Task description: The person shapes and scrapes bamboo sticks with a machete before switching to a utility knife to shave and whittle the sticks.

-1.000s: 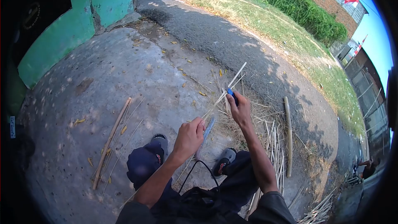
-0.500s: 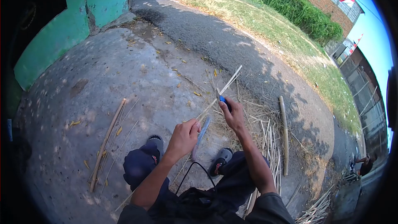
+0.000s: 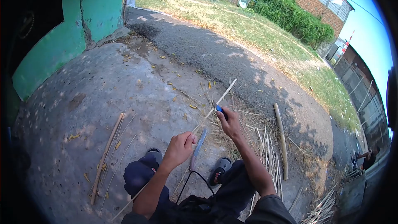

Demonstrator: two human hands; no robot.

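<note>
My left hand (image 3: 179, 148) is closed on a long thin pale strip (image 3: 204, 119), which slants up to the right past my right hand and also trails down to the left beneath my forearm. In my right hand (image 3: 228, 121) is a blue-handled knife (image 3: 219, 108), its blade against the strip. On the ground between my feet, just right of my left hand, lies a long grey tool (image 3: 199, 144) with a brownish lower end; I cannot tell exactly what it is.
Pale split strips (image 3: 271, 164) and shavings lie at the right, beside a thick pole (image 3: 281, 141). A brown stick (image 3: 107, 157) rests on the left. More strips (image 3: 322, 210) are at lower right. A person (image 3: 368, 158) sits at the far right, near the road.
The view has tilted upward. My right hand, with the knife, has come closer to my left hand along the strip. Two crossing strip ends now appear as one.
</note>
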